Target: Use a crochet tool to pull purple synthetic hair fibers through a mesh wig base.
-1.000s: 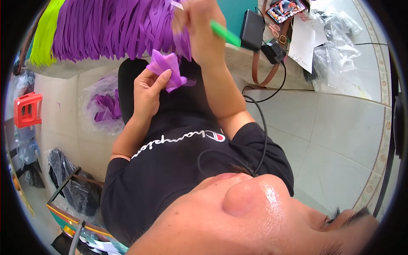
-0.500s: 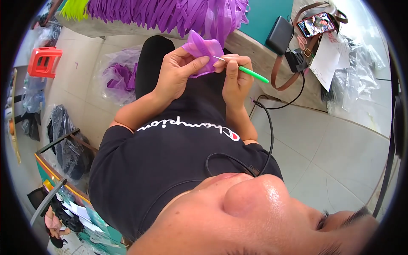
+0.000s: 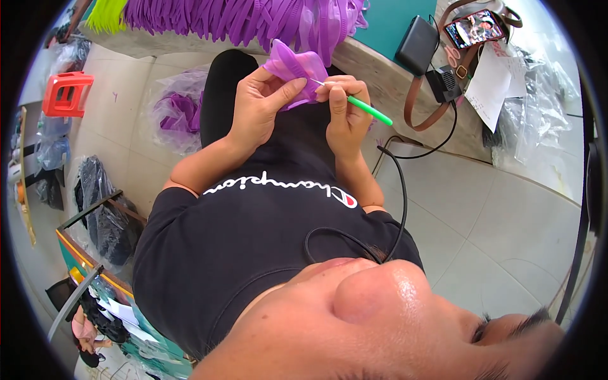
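Note:
Above my lap, my left hand [image 3: 258, 107] pinches a soft, translucent purple piece [image 3: 292, 66] between thumb and fingers. The piece has a pointed upper corner and a thicker band across it. My right hand [image 3: 347, 123] is closed round a thin tool with a bright green handle [image 3: 372, 112]. Its fine metal tip points left and reaches the purple piece beside my left thumb; whether it pierces the material is too small to tell. Just beyond my hands, many purple strips [image 3: 234, 22] lie heaped along the edge of the table.
Yellow-green strips [image 3: 106, 16] lie left of the purple heap. To the right are a black power bank [image 3: 417, 45], a phone [image 3: 474, 29], a brown strap [image 3: 418, 120], papers [image 3: 487, 88] and a black cable [image 3: 405, 183]. A clear bag [image 3: 180, 133] with purple pieces and a red stool [image 3: 66, 95] stand on the floor.
Both hands have shifted slightly left and toward the table with the purple piece and the green-handled tool. The grips look the same.

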{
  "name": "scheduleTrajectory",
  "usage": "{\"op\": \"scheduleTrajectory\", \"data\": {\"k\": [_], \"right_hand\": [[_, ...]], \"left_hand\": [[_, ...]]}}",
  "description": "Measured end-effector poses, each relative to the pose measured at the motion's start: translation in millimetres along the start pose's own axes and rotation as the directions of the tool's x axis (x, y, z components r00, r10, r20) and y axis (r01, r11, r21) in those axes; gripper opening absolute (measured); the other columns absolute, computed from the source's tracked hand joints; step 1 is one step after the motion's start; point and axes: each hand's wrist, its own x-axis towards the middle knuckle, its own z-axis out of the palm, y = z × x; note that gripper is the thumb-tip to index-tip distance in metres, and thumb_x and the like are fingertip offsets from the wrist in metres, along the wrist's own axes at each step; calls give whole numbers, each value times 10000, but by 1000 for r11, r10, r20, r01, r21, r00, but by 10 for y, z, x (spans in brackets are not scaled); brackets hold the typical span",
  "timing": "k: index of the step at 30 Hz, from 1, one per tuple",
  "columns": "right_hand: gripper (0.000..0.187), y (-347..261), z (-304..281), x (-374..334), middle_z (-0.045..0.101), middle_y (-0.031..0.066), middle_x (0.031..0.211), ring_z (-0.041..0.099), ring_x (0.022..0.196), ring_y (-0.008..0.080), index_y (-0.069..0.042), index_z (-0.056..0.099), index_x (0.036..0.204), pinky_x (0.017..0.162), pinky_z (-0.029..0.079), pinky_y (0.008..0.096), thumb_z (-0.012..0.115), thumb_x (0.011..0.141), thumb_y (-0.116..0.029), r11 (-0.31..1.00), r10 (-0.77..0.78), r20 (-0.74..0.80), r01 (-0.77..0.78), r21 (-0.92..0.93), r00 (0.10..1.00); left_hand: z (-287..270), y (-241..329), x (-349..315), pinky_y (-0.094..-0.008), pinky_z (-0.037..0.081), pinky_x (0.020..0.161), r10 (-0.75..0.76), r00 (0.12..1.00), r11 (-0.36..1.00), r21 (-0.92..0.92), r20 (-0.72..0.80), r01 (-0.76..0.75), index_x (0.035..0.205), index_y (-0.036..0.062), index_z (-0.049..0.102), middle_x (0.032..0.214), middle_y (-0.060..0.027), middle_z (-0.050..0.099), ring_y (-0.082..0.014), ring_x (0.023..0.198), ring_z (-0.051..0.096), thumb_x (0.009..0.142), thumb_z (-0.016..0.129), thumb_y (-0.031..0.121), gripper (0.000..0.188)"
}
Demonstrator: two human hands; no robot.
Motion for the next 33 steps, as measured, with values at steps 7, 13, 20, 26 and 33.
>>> {"op": "scheduleTrajectory", "data": {"k": [7,13,20,26,33], "right_hand": [[54,4,-206,270,625,113,784,609,721,179,-1,572,832,646,492,283,574,884,-15,678,-451,102,414,-607,887],[117,135,-482,787,626,81,790,599,684,131,35,587,893,632,492,233,556,920,-75,809,-339,-247,147,-569,908],[187,222,-763,819,568,69,742,522,602,142,17,555,933,575,445,273,520,953,-165,547,393,426,-580,604,815],[72,-73,-173,173,601,108,777,563,612,152,4,529,883,559,453,238,497,933,-37,983,-80,-29,74,-168,996],[142,5,-26,-8,617,136,827,601,669,211,-2,635,920,574,485,282,687,788,0,701,-447,285,530,-478,848]], "left_hand": [[-61,-32,-1,-246,506,790,-37,996,986,166,78,23,1088,-17,613,975,-60,647,-113,861,615,819,666,-5,274],[-158,193,-35,-212,472,743,-557,726,813,88,404,575,1059,-23,593,907,-48,634,-89,821,601,749,734,91,359],[-120,270,-28,-241,488,742,-562,724,814,114,400,569,1067,-14,588,926,-53,638,-106,798,613,758,728,141,373],[-98,52,61,-244,524,695,-277,954,960,-13,116,280,1106,4,597,892,-37,655,-108,769,636,851,650,70,268],[-84,-53,102,-228,522,663,-103,995,994,-26,-9,103,922,30,598,852,-44,650,-86,728,626,865,638,73,82]]}}
